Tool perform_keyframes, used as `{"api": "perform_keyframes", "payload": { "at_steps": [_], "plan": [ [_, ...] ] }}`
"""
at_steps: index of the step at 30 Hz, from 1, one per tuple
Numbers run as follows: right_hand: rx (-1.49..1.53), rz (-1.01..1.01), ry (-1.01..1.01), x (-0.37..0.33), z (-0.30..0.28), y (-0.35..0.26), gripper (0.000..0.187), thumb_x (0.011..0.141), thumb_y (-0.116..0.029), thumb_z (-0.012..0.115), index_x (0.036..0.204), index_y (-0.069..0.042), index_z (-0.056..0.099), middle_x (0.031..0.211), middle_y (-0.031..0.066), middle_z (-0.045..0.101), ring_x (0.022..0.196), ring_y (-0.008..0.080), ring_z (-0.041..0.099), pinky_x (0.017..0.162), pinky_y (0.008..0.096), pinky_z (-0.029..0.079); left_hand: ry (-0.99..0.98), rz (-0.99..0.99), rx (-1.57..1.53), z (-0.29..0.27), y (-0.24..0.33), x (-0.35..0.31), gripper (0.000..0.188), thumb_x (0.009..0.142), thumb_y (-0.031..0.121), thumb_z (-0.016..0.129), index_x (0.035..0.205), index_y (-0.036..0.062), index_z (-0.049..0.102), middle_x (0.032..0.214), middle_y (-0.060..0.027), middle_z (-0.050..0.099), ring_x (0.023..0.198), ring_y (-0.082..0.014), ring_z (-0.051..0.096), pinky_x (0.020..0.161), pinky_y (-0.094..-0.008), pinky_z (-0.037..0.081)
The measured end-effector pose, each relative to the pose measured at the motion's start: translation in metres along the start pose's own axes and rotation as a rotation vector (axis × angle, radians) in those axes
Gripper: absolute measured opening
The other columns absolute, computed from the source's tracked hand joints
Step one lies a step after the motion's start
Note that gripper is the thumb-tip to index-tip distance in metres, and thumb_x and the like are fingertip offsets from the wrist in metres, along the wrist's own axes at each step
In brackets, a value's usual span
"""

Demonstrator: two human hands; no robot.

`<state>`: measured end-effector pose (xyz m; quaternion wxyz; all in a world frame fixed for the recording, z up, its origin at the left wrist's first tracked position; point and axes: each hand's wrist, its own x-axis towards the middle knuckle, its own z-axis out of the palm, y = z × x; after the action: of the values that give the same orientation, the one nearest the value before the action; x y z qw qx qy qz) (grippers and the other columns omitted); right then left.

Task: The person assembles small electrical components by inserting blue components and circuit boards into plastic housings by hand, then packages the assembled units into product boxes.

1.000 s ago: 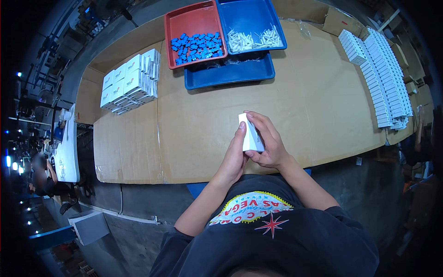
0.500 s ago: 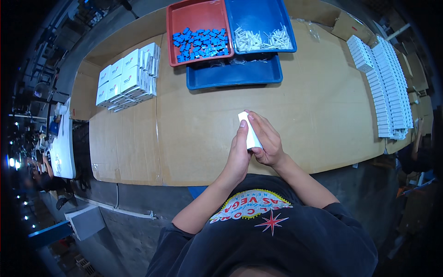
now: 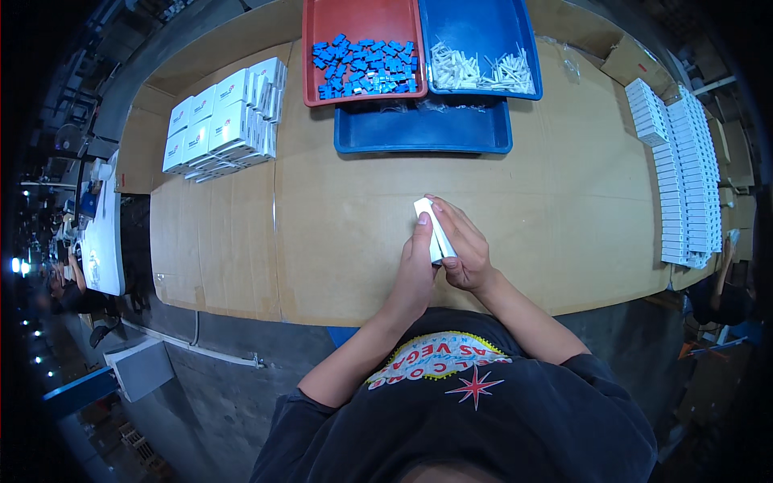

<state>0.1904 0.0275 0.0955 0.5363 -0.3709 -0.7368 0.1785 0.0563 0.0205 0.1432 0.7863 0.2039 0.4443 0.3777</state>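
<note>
Turned within the past second, the small white box, with a thin dark line now exposed along its upper side, is held closely between the left hand and right hand above the cardboard-covered bench, its handling seemingly unfinished.

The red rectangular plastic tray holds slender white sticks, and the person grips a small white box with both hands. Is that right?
Not quite: the head view shows blocky blue pieces in the red rectangular plastic tray; the slender white sticks lie in the blue plastic tray beside it. The left hand and right hand do grip the small white box.
</note>
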Motion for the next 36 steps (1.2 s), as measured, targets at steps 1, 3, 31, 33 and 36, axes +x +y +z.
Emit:
{"api": "perform_keyframes", "payload": {
  "at_steps": [1,3,31,33,36],
  "plan": [
    [-0.013,0.004,-0.015,0.0,-0.001,0.0,0.08,0.112,-0.053,0.035,0.139,0.021,0.052,0.134,0.0428,0.058,0.121,0.054,0.064,0.104,0.0508,0.052,-0.005,-0.004,0.01,-0.002,0.0,0.001,0.051,0.111,0.055,0.041,0.136,0.0114,0.053,0.108,0.0014,0.063,0.093,-0.0049,0.062,0.075,-0.0226,0.051],
    [0.024,0.038,-0.013,-0.004,-0.002,0.001,0.077,0.111,-0.052,0.039,0.142,0.018,0.051,0.139,0.0409,0.055,0.127,0.0535,0.06,0.108,0.0509,0.049,-0.026,-0.017,0.024,0.0,0.003,0.001,0.051,0.111,0.055,0.042,0.135,0.0113,0.053,0.11,0.0009,0.063,0.094,-0.0053,0.063,0.078,-0.0234,0.052],
    [0.052,0.299,-0.102,0.0,-0.002,-0.03,0.05,0.104,-0.01,0.062,0.147,0.012,0.051,0.151,0.0326,0.053,0.135,0.0438,0.059,0.109,0.0405,0.051,-0.141,0.548,0.428,-0.032,-0.005,0.021,0.06,0.114,0.027,0.039,0.164,-0.0031,0.023,0.156,-0.0154,0.038,0.137,-0.0194,0.044,0.114,-0.0318,0.036],
    [0.041,0.284,-0.101,0.0,-0.002,-0.031,0.05,0.104,-0.009,0.061,0.147,0.013,0.051,0.15,0.0332,0.053,0.134,0.044,0.059,0.108,0.0403,0.052,-0.138,0.539,0.409,-0.031,-0.005,0.018,0.061,0.114,0.028,0.039,0.164,-0.0032,0.024,0.154,-0.0149,0.039,0.134,-0.0188,0.045,0.113,-0.0312,0.037],
    [0.021,0.252,-0.096,0.001,-0.001,-0.03,0.049,0.103,-0.008,0.06,0.146,0.014,0.051,0.149,0.0342,0.053,0.133,0.0444,0.061,0.107,0.0403,0.053,-0.127,0.547,0.39,-0.032,-0.006,0.018,0.061,0.114,0.031,0.04,0.163,-0.0035,0.026,0.151,-0.0139,0.041,0.129,-0.0182,0.047,0.11,-0.0307,0.038]
  ]
}}
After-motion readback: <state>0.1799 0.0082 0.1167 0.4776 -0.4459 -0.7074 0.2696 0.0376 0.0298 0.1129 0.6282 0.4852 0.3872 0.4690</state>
